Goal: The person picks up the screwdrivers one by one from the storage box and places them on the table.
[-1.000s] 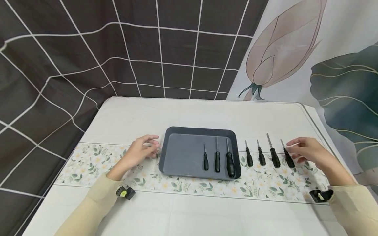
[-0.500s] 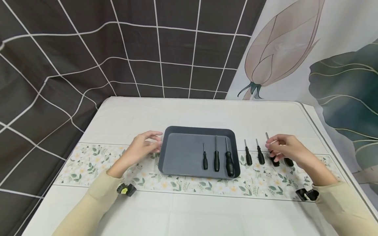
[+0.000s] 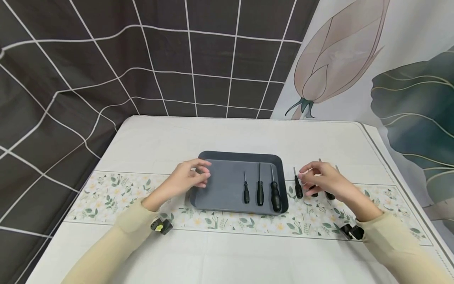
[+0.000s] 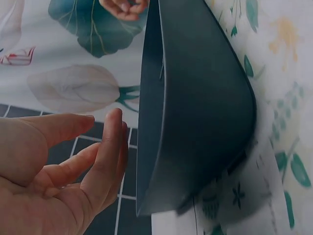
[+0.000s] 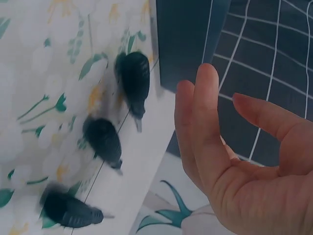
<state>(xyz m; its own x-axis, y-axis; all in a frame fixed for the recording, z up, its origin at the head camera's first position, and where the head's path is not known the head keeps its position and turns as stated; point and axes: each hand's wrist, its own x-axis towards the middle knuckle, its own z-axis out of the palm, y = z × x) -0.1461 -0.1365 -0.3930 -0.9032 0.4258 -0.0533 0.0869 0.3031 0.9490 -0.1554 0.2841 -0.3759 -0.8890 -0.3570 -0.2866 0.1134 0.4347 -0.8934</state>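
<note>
Step in hand, as judged: working over the loose drivers, one handle at a time. For good handling, the right hand (image 3: 320, 181) should be centring on a single handle, thumb and fingers straddling it, and sparing the neighbours, which are lying near enough to be knocked. The left hand (image 3: 191, 173) should be bearing lightly, if at all, on the tray (image 3: 227, 155); pressing on one rim could be sliding it.

Right hand: hovering, fingers loosely bending, thumb standing apart, nothing being held.

Left hand: hanging at the tray's left rim, fingers loosely curving, thumb standing apart, nothing being held; the left wrist view is showing a gap between fingertips and rim.

Loose drivers, four, right of the tray, shafts pointing away from the person:
- First driver (image 3: 298, 189): lying nearest the tray, just below the right fingertips, apart from them.
- Second driver (image 5: 102, 141): lying under the right hand, mostly hidden from above.
- Third driver (image 3: 330, 195): lying beneath the palm side, partly hidden.
- Fourth driver (image 3: 337, 169): lying farthest out, only its shaft showing.

Tray contents, right half, well apart from the left hand: small driver (image 3: 246, 194), slim driver (image 3: 260, 193), thick driver (image 3: 276, 197), all lying side by side.
</note>
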